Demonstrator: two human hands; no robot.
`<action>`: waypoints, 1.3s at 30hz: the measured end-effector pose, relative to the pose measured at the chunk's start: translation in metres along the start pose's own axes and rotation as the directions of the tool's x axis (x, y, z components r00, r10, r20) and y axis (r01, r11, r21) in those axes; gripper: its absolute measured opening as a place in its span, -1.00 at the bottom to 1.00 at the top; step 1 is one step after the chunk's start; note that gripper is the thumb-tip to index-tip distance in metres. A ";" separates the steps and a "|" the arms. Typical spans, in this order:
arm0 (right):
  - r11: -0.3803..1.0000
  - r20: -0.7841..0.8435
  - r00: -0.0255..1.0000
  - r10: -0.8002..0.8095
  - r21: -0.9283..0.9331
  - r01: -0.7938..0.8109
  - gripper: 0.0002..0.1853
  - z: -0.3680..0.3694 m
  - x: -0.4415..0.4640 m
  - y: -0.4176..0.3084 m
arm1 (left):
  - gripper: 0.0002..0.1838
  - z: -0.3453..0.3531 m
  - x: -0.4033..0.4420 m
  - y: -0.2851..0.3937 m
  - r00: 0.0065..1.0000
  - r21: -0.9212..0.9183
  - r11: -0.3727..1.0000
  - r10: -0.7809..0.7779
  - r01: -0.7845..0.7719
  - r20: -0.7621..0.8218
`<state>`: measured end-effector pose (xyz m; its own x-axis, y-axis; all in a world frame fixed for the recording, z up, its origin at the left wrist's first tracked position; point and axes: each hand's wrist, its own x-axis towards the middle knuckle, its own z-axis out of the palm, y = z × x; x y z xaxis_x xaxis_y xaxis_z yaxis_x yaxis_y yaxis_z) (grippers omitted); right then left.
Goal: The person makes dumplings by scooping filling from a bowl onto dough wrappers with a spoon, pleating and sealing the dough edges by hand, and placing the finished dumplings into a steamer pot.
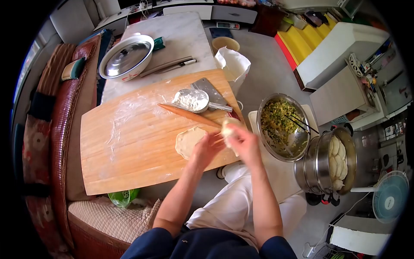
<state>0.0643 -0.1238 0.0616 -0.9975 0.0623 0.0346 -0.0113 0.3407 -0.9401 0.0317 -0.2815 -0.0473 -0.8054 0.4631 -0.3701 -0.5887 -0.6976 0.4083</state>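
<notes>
The right hand pinches a pale dough piece above the near right part of the wooden board. The left hand is half-curled beside it; blur hides whether its fingers touch the dough, so I cannot tell if it grips. The piece should be light, soft and easily torn (perhaps tacky too) – best cradled from beneath or pinched at the rim. The flat dough round lies just left of the left hand; it looks thin and floppy, likely safest lifted by its edge.

Room is widest leftward across the floury board; the rolling pin limits the far side – and the board's near and right edges are close.
</notes>
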 end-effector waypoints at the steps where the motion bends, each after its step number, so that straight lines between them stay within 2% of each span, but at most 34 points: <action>1: 0.972 0.085 0.983 -0.162 -0.158 0.174 -0.53 0.011 -0.009 -0.014 | -0.50 0.003 0.000 -0.004 0.998 -0.135 0.991 0.012 -0.004 0.063; 2: 0.942 0.209 0.948 -0.239 -0.188 0.279 -0.49 0.015 -0.015 -0.024 | -0.51 0.004 0.000 -0.008 0.992 -0.266 0.964 0.032 0.002 0.125; 3: 0.894 0.220 0.926 -0.306 -0.267 0.359 -0.51 0.013 -0.022 -0.032 | -0.50 0.007 -0.001 -0.010 0.982 -0.392 0.920 0.057 0.019 0.182; 5: 0.871 0.079 0.914 -0.397 -0.282 0.403 -0.55 -0.007 -0.030 -0.034 | -0.51 0.012 -0.004 -0.011 0.970 -0.502 0.859 0.028 0.099 0.240; 7: 0.923 -0.093 0.941 -0.324 -0.249 0.294 -0.61 -0.033 -0.040 -0.025 | -0.49 0.031 -0.010 -0.006 0.951 -0.592 0.784 0.005 0.187 0.308; 9: 0.956 -0.241 0.940 -0.241 -0.228 0.186 -0.75 -0.055 -0.049 -0.010 | -0.48 0.053 -0.027 0.001 0.954 -0.536 0.839 0.081 0.090 0.287; 11: 0.987 -0.327 0.938 -0.114 -0.142 0.071 -0.77 -0.062 -0.060 0.008 | -0.47 0.070 -0.035 0.000 0.959 -0.521 0.854 0.129 0.022 0.251; 12: 0.983 -0.346 0.922 -0.176 -0.117 0.144 -0.79 -0.062 -0.062 0.013 | -0.47 0.076 -0.030 -0.006 0.965 -0.517 0.856 0.113 0.027 0.238; 13: 0.972 -0.295 0.936 -0.194 -0.187 0.142 -0.82 -0.067 -0.067 0.013 | -0.46 0.083 -0.025 -0.012 0.970 -0.513 0.858 0.097 0.033 0.224; 14: 0.973 -0.281 0.940 -0.192 -0.179 0.145 -0.83 -0.071 -0.072 0.016 | -0.47 0.089 -0.019 -0.018 0.971 -0.486 0.872 0.059 0.062 0.230; 15: 0.948 -0.278 0.923 -0.265 -0.248 0.197 -0.82 -0.078 -0.076 0.018 | -0.47 0.092 -0.014 -0.022 0.974 -0.456 0.886 0.031 0.078 0.227; 20: 0.940 -0.332 0.906 -0.261 -0.301 0.161 -0.80 -0.119 -0.090 0.038 | -0.51 0.105 0.016 -0.042 0.983 -0.365 0.931 0.052 0.015 0.174; 22: 0.925 -0.364 0.886 -0.288 -0.346 0.158 -0.80 -0.134 -0.091 0.047 | -0.53 0.119 0.031 -0.057 0.972 -0.389 0.919 0.031 0.064 0.234; 25: 0.842 -0.376 0.875 -0.305 -0.536 0.063 -0.85 -0.165 -0.090 0.054 | -0.55 0.156 0.041 -0.084 0.997 -0.417 0.906 -0.043 0.065 0.061; 28: 0.630 -0.301 0.946 -0.124 -0.760 -0.159 -0.89 -0.193 -0.078 0.087 | -0.51 0.176 0.069 -0.102 0.974 -0.416 0.904 -0.001 0.098 0.227; 29: 0.564 -0.315 0.943 -0.106 -0.800 -0.204 -0.91 -0.202 -0.075 0.102 | -0.50 0.177 0.077 -0.106 0.965 -0.406 0.910 0.021 0.090 0.261; 30: 0.499 -0.313 0.946 -0.087 -0.835 -0.231 -0.94 -0.211 -0.071 0.117 | -0.49 0.181 0.090 -0.109 0.986 -0.396 0.918 0.038 0.029 0.160; 31: 0.442 -0.294 0.954 -0.065 -0.865 -0.237 -0.95 -0.215 -0.065 0.124 | -0.48 0.171 0.101 -0.109 0.941 -0.331 0.942 0.155 -0.049 0.301; 32: 0.418 -0.280 0.959 -0.030 -0.875 -0.243 -0.94 -0.222 -0.062 0.132 | -0.47 0.156 0.110 -0.104 0.971 -0.317 0.940 0.185 -0.131 0.150; 33: 0.388 -0.268 0.963 0.003 -0.888 -0.248 -0.92 -0.233 -0.059 0.135 | -0.46 0.170 0.118 -0.104 0.976 -0.298 0.932 0.217 -0.208 -0.001; 35: 0.385 -0.259 0.966 0.009 -0.890 -0.243 -0.91 -0.241 -0.051 0.140 | -0.45 0.170 0.127 -0.104 0.963 -0.336 0.904 0.264 -0.263 -0.044; 36: 0.367 -0.228 0.971 0.067 -0.900 -0.237 -0.90 -0.243 -0.044 0.144 | -0.45 0.172 0.130 -0.105 0.957 -0.359 0.888 0.275 -0.288 -0.089; 39: 0.298 -0.173 0.973 0.154 -0.930 -0.213 -0.88 -0.237 -0.031 0.164 | -0.49 0.160 0.139 -0.107 0.955 -0.374 0.882 0.292 -0.288 -0.046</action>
<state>0.1105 0.1524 -0.0131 -0.9598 0.2756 -0.0523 0.2745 0.9612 0.0276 -0.0285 -0.0556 -0.0091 -0.9382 0.2134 -0.2726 -0.2617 -0.9527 0.1548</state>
